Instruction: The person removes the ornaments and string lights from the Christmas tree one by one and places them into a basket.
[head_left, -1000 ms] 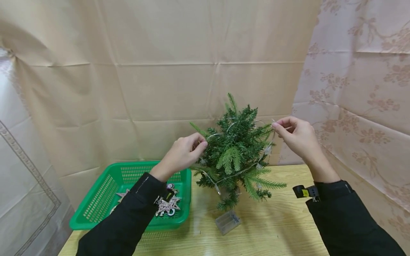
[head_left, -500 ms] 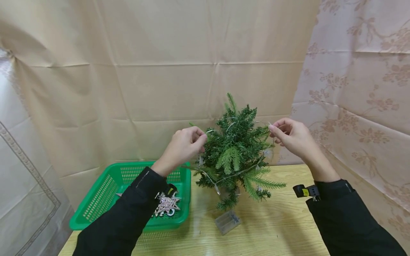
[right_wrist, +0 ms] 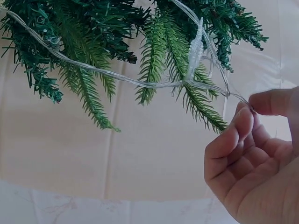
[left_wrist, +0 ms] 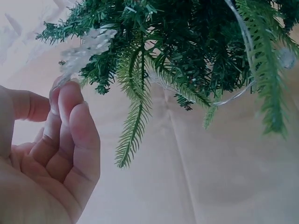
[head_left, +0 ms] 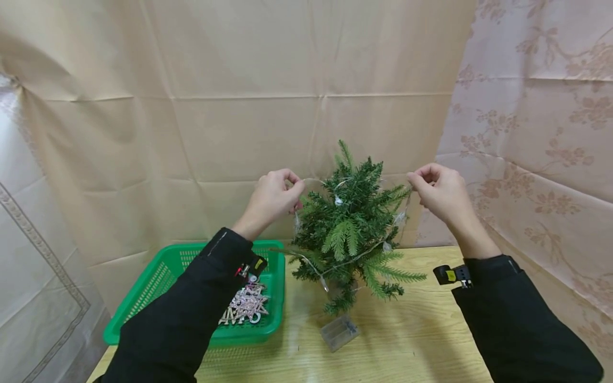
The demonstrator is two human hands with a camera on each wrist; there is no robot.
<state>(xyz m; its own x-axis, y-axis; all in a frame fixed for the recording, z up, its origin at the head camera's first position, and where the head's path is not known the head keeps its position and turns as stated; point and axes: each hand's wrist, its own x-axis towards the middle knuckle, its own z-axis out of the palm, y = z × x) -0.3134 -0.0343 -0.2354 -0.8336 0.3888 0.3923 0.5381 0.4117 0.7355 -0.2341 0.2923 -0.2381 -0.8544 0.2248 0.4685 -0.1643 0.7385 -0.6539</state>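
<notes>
The left hand point(head_left: 275, 198) and right hand point(head_left: 442, 196) pinch a clear-wired light string point(right_wrist: 145, 84) — draped round a green artificial tree point(head_left: 347, 234), upright, tip skyward.

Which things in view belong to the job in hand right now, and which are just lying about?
Part of the job, it seems:
small tree
clear wire string, on the tree
left hand and right hand, both pinching the string

Apparently lying about:
green basket, untouched
glittery ornaments in it
small grey box; any link to the string is unclear

Creased beige backdrop point(head_left: 230, 138), floral cloth point(head_left: 541, 133) at right, white cloth point(head_left: 33, 229) left; wood-grained table point(head_left: 397, 340)
</notes>
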